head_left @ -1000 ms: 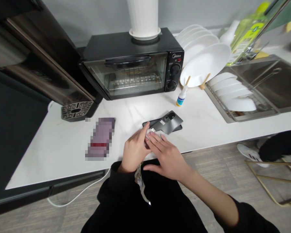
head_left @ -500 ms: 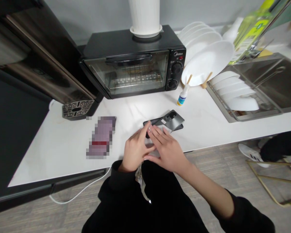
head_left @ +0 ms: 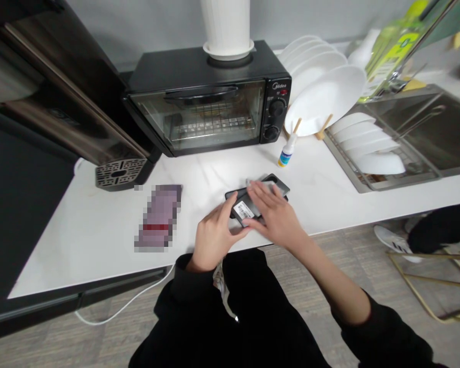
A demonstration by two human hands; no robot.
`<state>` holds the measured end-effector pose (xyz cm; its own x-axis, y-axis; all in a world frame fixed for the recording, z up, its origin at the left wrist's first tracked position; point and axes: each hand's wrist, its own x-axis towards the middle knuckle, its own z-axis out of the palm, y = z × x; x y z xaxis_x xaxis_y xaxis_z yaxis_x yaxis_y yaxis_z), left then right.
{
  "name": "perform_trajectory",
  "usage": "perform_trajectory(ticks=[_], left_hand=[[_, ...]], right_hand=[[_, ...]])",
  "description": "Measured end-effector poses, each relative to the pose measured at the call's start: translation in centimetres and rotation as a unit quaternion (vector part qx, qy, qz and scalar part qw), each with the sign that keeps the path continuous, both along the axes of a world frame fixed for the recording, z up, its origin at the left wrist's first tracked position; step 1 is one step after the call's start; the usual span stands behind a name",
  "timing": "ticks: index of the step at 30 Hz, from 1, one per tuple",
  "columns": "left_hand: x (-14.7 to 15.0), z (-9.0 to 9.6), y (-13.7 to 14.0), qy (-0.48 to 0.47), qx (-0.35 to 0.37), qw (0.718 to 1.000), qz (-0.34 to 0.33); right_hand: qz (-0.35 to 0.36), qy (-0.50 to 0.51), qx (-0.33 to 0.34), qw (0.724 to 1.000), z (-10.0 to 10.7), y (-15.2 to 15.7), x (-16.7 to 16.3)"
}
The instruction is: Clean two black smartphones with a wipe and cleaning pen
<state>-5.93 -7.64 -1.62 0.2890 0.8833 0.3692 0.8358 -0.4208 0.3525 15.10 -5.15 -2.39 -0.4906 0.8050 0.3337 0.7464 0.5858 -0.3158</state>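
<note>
A grey phone (head_left: 254,205) lies back side up and slantwise over a flat black phone or case (head_left: 232,194); which of these the black thing is, I cannot tell. A white label sits on the grey phone's lower end. My left hand (head_left: 214,232) grips that lower end, thumb at the near edge and fingers at the far-left edge. Under the flat fingers of my right hand (head_left: 274,212), a thin whitish wipe (head_left: 268,185) presses on the phone's back near the camera bump. Its thumb touches the phone's near edge.
Behind stands a black toaster oven (head_left: 210,117). A small spray bottle (head_left: 286,153) is close to the phone. To the left are a pixelated purple item (head_left: 160,214) and a drink machine (head_left: 120,171). Plates (head_left: 325,102) and a sink (head_left: 440,128) are at right.
My right hand has slid with the wipe up and right along the phone, uncovering the label and covering much of the camera end. My left hand has stayed nearly in place.
</note>
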Motion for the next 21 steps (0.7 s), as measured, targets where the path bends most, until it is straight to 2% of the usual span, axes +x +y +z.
perform_trajectory(ticks=[3, 6, 8, 11, 14, 17, 19, 21], left_hand=[[0.0, 0.1, -0.1, 0.001, -0.006, 1.000, 0.005], [0.0, 0.0, -0.1, 0.000, -0.006, 1.000, 0.010], [0.1, 0.0, -0.1, 0.004, -0.005, 1.000, 0.006], [0.2, -0.1, 0.0, 0.008, 0.001, 1.000, 0.006], [0.1, -0.2, 0.0, 0.004, 0.008, 1.000, 0.006], [0.0, -0.1, 0.0, 0.004, 0.001, 1.000, 0.003], [-0.1, 0.0, -0.1, 0.010, -0.011, 1.000, 0.007], [-0.1, 0.1, -0.1, 0.013, -0.016, 1.000, 0.015]], right_hand=[[0.089, -0.001, -0.020, 0.996, 0.3, -3.3, -1.9], [0.097, -0.005, -0.032, 0.995, 0.4, -5.1, -0.5], [0.059, -0.014, -0.027, 0.998, 0.3, -4.2, 1.6], [-0.036, -0.021, -0.012, 0.999, 0.2, -0.8, 4.0], [-0.077, -0.009, 0.004, 0.997, 0.2, 1.8, 3.3], [-0.002, 0.000, 0.003, 1.000, 0.2, 0.9, 0.1], [0.059, 0.002, -0.008, 0.998, 0.2, -1.4, -1.7], [0.088, 0.001, -0.022, 0.996, 0.1, -3.7, -2.1]])
